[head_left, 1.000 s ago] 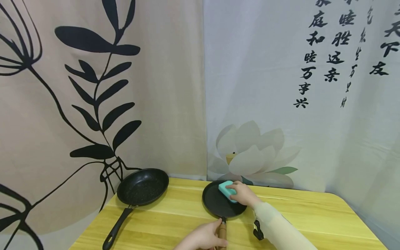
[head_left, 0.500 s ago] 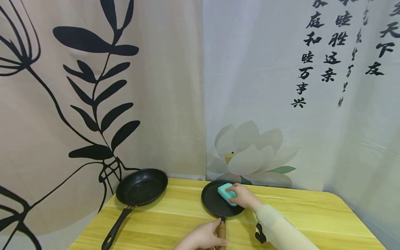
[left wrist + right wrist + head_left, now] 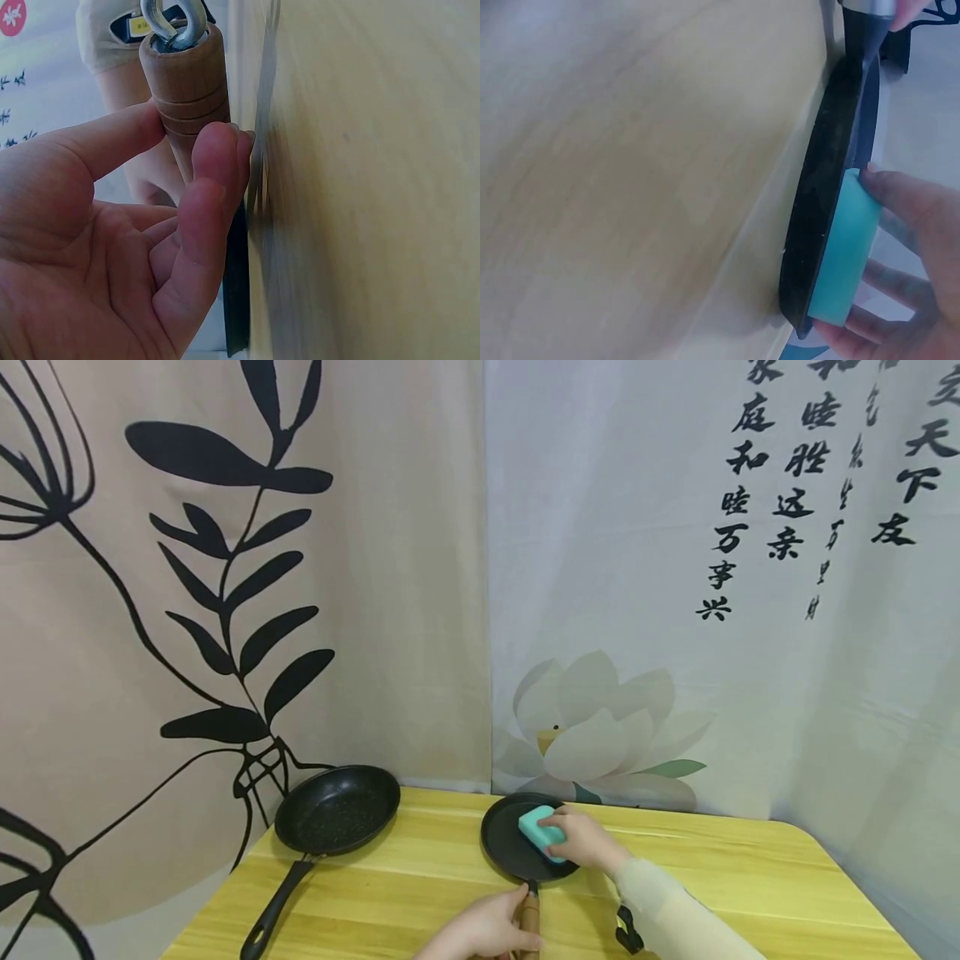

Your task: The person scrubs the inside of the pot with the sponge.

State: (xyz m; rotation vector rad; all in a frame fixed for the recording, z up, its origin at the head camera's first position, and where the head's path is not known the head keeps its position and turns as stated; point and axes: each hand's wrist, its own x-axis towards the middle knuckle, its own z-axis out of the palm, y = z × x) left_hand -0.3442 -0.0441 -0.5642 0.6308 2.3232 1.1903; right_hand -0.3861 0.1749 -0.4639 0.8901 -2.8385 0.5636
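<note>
A small flat black pan (image 3: 504,841) lies on the table, its wooden handle (image 3: 185,75) pointing toward the person. The left hand (image 3: 483,927) grips that handle, thumb on one side and fingers curled on the other, as the left wrist view shows. In the right hand (image 3: 588,839) a turquoise sponge (image 3: 538,832) is held between thumb and fingers. The sponge (image 3: 846,251) sits inside the pan, pressed to its cooking surface near the right rim. A metal hanging loop (image 3: 175,22) tops the handle's end.
A larger black frying pan (image 3: 337,810) stands on the left of the yellow wooden table (image 3: 405,893), its black handle (image 3: 276,910) reaching the front. Behind the table hangs a printed curtain (image 3: 412,610). A black strap (image 3: 628,930) shows at the right wrist.
The right hand has slid the sponge a little toward the near side of the pan. The left hand keeps its hold on the handle, and the view has shifted slightly.
</note>
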